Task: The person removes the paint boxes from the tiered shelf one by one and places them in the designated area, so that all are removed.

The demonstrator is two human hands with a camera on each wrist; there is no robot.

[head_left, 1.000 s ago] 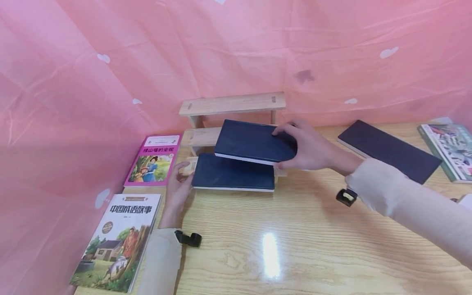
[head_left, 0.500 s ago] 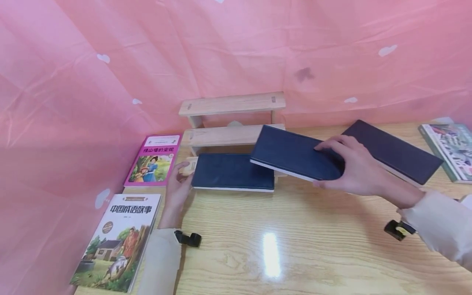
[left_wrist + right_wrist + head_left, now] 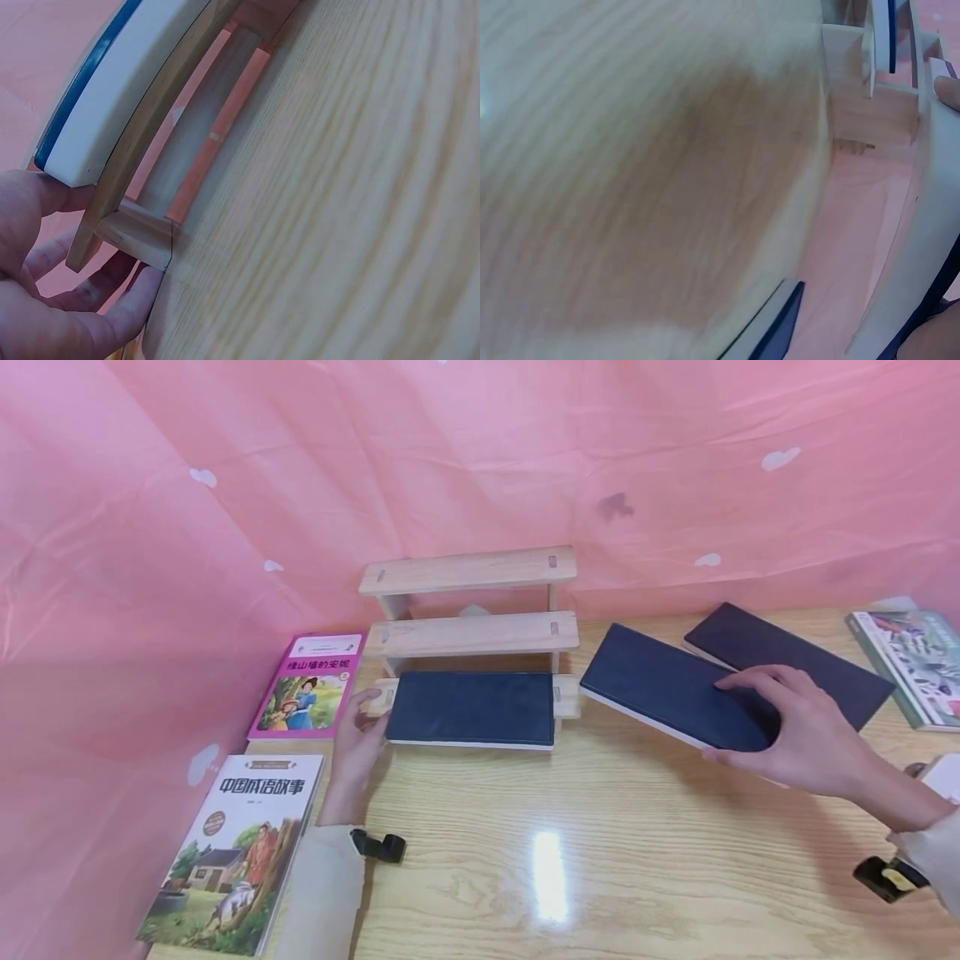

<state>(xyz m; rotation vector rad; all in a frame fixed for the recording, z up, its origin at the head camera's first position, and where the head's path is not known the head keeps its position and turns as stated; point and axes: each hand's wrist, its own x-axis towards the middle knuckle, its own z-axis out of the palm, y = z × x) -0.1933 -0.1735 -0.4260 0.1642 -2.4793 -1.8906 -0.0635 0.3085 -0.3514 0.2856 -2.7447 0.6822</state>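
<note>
A three-tier wooden step rack stands at the back of the table. On its lowest step lies a dark-blue-topped rectangular slab with a white edge. My left hand holds the left end of that step; in the left wrist view its fingers curl around the step end and the support below. To the right of the rack, my right hand grips a second such slab by its right end, thumb at the near edge and fingers on top. This slab is tilted and raised above the table.
A third dark slab lies behind the right hand, beside a green illustrated book at far right. On the left lie a purple-bordered book and a white-topped storybook. A pink curtain hangs behind the table.
My right hand has carried its slab rightward and toward me, from over the rack to beside it, uncovering the middle step and the lower slab. The left hand has stayed put.
</note>
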